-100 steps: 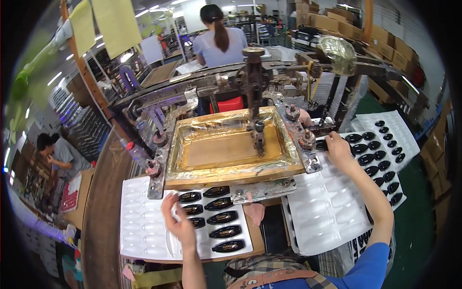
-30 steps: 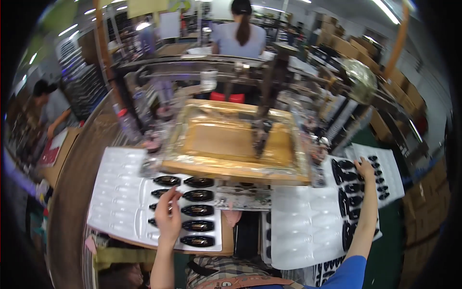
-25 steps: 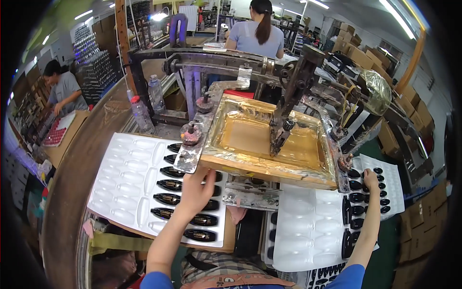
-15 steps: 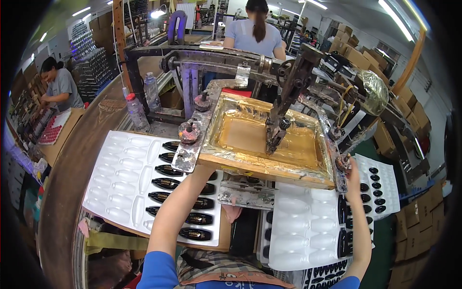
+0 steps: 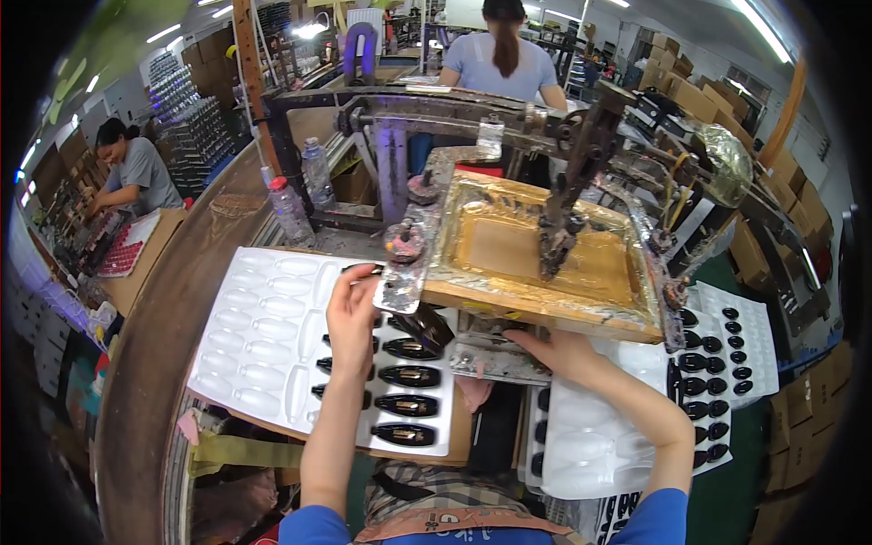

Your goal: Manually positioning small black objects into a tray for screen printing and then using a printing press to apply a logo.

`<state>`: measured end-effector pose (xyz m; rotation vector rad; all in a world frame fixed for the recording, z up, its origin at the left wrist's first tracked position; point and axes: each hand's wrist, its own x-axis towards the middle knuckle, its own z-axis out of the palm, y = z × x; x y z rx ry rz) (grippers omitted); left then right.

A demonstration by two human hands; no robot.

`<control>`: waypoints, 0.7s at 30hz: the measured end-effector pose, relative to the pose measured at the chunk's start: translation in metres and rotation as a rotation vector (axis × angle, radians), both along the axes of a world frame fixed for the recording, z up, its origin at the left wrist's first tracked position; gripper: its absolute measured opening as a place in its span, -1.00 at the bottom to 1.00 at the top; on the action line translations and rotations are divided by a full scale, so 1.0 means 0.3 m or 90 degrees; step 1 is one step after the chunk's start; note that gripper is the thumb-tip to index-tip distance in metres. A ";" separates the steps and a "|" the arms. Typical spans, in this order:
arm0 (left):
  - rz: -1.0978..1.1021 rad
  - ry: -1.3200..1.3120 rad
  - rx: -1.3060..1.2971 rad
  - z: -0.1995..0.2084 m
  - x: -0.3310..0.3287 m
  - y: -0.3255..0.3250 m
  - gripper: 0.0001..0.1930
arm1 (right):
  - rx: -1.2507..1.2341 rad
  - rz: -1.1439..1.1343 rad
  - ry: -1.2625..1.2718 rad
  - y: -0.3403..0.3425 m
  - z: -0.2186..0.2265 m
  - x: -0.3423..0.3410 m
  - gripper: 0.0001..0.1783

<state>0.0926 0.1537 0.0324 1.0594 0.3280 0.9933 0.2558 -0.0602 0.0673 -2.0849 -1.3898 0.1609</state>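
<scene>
- A tilted black bottle (image 5: 425,331) is seen under the left front corner of the wooden screen frame (image 5: 545,311), above the left white tray (image 5: 300,372); it could be knocked against the gold-marked bottles (image 5: 404,406) below if it were let slip.
- Whether it is gripped by the left hand (image 5: 350,318) cannot be told; the visible fingers are bent and slightly apart, beside the metal bracket (image 5: 400,292), where knuckles could be scraped or pinched if the frame were lowered.
- The right hand (image 5: 568,354) is held below the frame, at the metal fixture (image 5: 495,356); its fingertips are partly hidden, so its grip cannot be judged, and they could be trapped by the same drop.
- Gold marks could be smeared by a brushing wrist, should they be undried.
</scene>
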 end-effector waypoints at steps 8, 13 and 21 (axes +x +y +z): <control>0.181 -0.036 -0.014 -0.002 -0.181 -0.222 -0.67 | -0.072 -0.051 -0.098 -0.088 0.032 -0.075 -0.37; 0.186 -0.097 0.063 -0.013 -0.181 -0.359 -0.66 | 0.102 0.012 -0.119 -0.219 0.120 -0.200 -0.30; 0.104 -0.139 0.089 0.012 -0.198 -0.467 -0.69 | 0.163 0.145 0.012 -0.237 0.154 -0.328 -0.38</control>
